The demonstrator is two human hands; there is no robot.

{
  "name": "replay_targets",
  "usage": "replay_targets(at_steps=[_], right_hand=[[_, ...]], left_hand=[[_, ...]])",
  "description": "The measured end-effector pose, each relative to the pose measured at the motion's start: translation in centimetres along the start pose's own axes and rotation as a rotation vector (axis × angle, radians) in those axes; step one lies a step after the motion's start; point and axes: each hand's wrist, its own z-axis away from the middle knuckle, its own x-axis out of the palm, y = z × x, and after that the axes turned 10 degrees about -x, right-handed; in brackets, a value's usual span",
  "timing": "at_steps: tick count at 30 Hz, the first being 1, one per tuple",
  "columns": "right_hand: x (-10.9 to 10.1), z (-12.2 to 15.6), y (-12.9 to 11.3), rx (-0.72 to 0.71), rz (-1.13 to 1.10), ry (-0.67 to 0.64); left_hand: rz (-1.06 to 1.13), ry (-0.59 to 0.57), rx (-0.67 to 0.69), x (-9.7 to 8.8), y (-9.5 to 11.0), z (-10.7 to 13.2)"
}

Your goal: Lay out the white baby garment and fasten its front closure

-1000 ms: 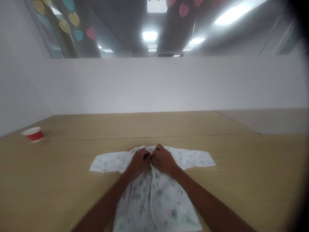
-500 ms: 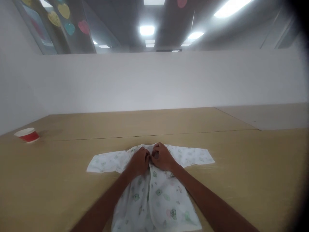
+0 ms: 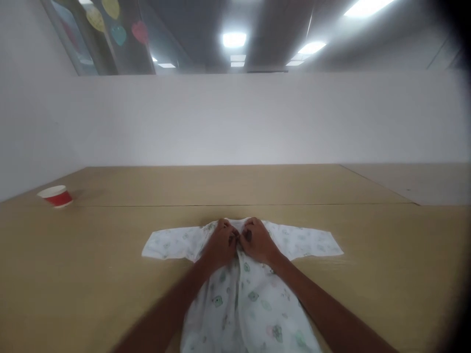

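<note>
Our left hand [image 3: 221,246] and right hand [image 3: 257,241] pinch the flat baby shirt [image 3: 246,314] together up top, with a red paper cup [image 3: 56,197] at ten o'clock.

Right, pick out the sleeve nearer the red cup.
The sleeve on the person's left, lying flat and pointing toward the red cup; the other sleeve, on the person's right, points away from it.

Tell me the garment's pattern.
White garment with small green and pink prints; head view shows it best.
</note>
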Motion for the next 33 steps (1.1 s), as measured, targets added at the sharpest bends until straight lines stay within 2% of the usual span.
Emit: replay_targets(at_steps=[4, 14, 19, 22, 24, 28, 31, 33], right_hand=[[-0.5, 0.1, 0.0, -0.029, 0.033, -0.038], [-1.0, 0.2, 0.5, -0.115, -0.050, -0.062], [-1.1, 0.1, 0.6, -0.129, -0.072, 0.053], [-1.3, 0.1, 0.5, -0.107, -0.052, 0.196], [-1.4, 0.1, 0.0, -0.114, -0.031, 0.229], [-1.8, 0.1, -1.9, -0.209, 0.043, 0.169], [-2.7, 0.4, -3.6, -0.214, 0.047, 0.024], [-3.3, 1.1, -4.3, -0.173, -0.011, -0.068]], left_hand=[[0.051, 0.053, -0.020, 0.2, -0.2, -0.1], [0.032, 0.035, 0.045, -0.1, 0.0, 0.2], [-0.010, 0.005, 0.055, -1.0, 0.6, 0.5], [-0.058, -0.067, 0.049, -2.3, 1.4, 0.8], [-0.072, -0.148, 0.056, -3.4, 2.2, 1.2], [-0.113, -0.329, 0.044, -5.0, 4.0, 1.8], [-0.107, -0.332, 0.041, -5.0, 4.9, 2.3], [-0.099, -0.277, 0.016, -4.3, 4.7, 2.6]])
